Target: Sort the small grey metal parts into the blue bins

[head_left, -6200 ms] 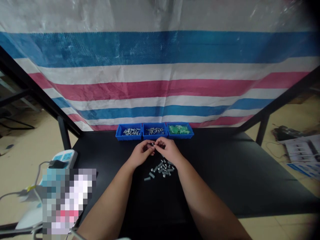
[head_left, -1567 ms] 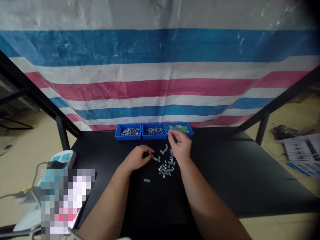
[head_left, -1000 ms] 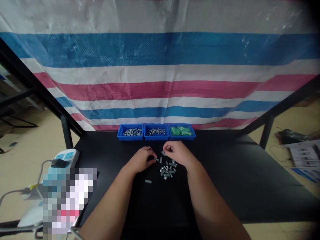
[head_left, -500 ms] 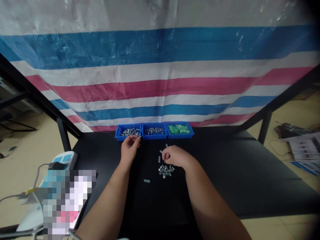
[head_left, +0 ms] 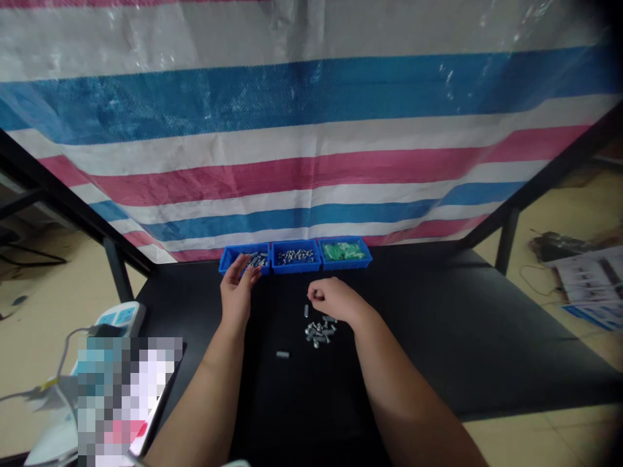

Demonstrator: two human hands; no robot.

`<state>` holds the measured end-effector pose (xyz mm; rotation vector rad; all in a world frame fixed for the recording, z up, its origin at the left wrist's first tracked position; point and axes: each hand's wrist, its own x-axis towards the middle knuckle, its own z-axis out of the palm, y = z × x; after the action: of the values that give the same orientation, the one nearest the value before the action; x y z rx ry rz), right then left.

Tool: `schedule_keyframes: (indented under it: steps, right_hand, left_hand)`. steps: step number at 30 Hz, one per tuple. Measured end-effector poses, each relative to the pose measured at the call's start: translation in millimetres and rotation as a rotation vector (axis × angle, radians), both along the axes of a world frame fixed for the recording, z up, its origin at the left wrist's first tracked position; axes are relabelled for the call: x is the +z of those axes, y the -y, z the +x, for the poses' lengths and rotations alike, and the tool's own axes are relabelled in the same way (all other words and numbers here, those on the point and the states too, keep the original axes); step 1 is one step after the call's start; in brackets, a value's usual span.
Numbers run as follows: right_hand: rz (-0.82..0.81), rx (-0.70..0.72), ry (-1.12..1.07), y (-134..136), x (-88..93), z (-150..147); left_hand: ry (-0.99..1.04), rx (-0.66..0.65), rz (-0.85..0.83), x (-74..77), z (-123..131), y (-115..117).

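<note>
The left hand (head_left: 237,290) hovers, grip spread open and empty, at the near rim of the left blue bin (head_left: 224,266). The right hand (head_left: 335,299) has its grip curled closed just beyond the pile of small metal parts (head_left: 318,332) on the black counter (head_left: 428,324); whether it pinches a part cannot be told. A brushing wrist could scatter the pile, and the stray part (head_left: 283,355) lying apart could be overlooked.

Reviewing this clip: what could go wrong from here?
1. The open left hand hangs at the near rim of the left blue plastic bin; anything dropped there may miss it.
2. The curled right hand sits beside the pile of small grey metal parts and could scatter them.
</note>
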<state>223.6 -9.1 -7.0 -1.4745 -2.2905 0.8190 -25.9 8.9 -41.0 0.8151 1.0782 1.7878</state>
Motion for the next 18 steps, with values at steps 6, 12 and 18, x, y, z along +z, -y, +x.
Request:
schedule_keyframes:
  steps: [6, 12, 18]
  right_hand:
    - [0.255, -0.084, -0.194, -4.2, 0.0, -7.5]
    - [0.672, -0.286, -0.518, -6.0, 3.6, -14.0]
    - [0.836, -0.412, -0.522, -1.6, 6.2, -16.1]
  left_hand:
    - [-0.254, -0.118, 0.027, 2.1, 1.9, 6.2]
    - [-0.61, -0.335, 0.059, 0.8, 6.7, 14.3]
    - [-0.984, -0.57, 0.207, 10.0, 20.7, 27.1]
